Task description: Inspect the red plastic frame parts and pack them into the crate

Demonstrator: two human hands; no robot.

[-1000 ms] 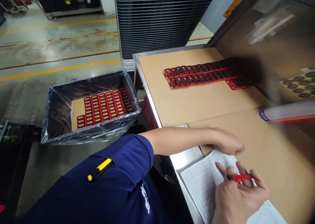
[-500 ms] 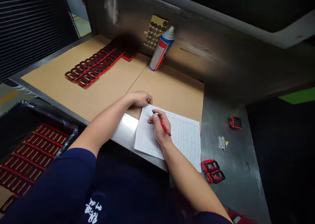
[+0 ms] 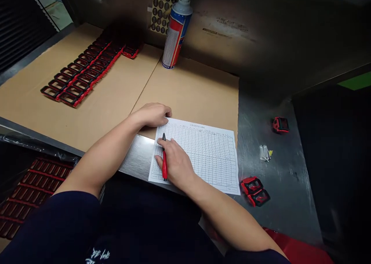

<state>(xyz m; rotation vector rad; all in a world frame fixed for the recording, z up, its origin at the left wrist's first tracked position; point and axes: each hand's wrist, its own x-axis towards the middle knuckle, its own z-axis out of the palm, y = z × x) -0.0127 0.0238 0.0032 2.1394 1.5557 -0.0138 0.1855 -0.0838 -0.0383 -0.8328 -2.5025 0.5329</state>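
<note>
The right hand (image 3: 178,164) is closed lightly on a red pen (image 3: 164,164), which is held between thumb and fingers over the left part of a printed sheet (image 3: 214,155). The left hand (image 3: 155,114) is curled at the sheet's upper left corner, perhaps so that slipping is prevented; whether paper is pinched cannot be told. The sheet is laid partly on cardboard (image 3: 199,90), partly on the metal table (image 3: 246,148), presumably within easy reach. Farther off, black-and-red frames (image 3: 79,71) are lined up in close rows, seemingly to save space, and a spray can (image 3: 175,34) is stood upright.
</note>
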